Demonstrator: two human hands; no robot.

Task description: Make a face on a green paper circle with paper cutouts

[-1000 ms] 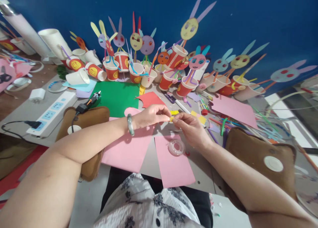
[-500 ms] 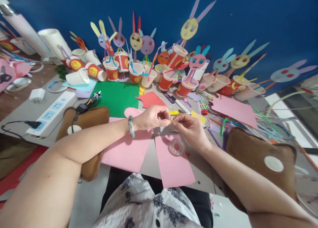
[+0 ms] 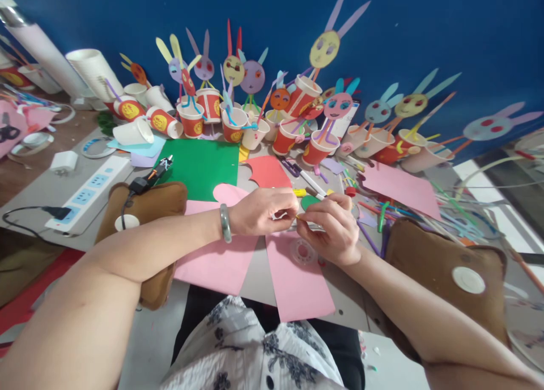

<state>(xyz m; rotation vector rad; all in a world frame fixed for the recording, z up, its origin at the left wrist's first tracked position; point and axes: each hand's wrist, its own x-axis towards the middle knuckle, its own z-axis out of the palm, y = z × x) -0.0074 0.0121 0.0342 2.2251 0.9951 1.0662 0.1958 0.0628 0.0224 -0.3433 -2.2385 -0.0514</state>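
My left hand, with a green bangle at its wrist, is closed in a pinch. Its fingertips meet those of my right hand, also pinched, over a small yellow piece mostly hidden by the fingers. Just beyond my right fingers shows a green rounded piece; whether it is held or lies on the table I cannot tell. Below the hands, a clear tape roll lies on a pink paper sheet. Another pink sheet is under my left forearm.
Paper cups with rabbit-faced figures line the blue wall. Green paper, red paper and pens lie beyond the hands. Brown cushions flank the arms; a power strip is at left.
Both hands have come slightly nearer to me, still pinching together. My right hand has turned, its fingers now curled further over. The red paper has shifted a little to the right.
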